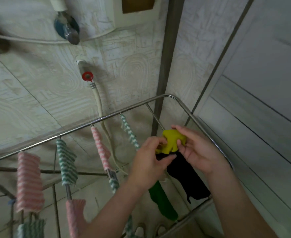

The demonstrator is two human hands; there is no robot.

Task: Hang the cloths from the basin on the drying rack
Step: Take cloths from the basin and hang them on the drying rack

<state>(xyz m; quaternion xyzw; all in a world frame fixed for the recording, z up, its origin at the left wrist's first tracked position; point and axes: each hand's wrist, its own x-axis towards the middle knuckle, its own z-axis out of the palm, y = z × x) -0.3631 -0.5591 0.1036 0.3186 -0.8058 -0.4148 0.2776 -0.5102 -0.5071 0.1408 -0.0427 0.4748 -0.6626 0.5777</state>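
A bunched yellow cloth (173,140) is held over the right end of the metal drying rack (96,120). My left hand (151,157) pinches its left side and my right hand (199,150) grips its right side. Just below my hands a black cloth (184,176) hangs on a rack bar, and a green cloth (163,201) hangs beside it. Pink striped cloths (28,181) and green striped cloths (67,162) hang on the bars to the left. The basin is out of view.
The rack stands against a tiled wall with a red-handled tap (87,76) and a hose (98,103). A vertical metal post (167,66) and a door frame stand at the right, close to the rack's corner.
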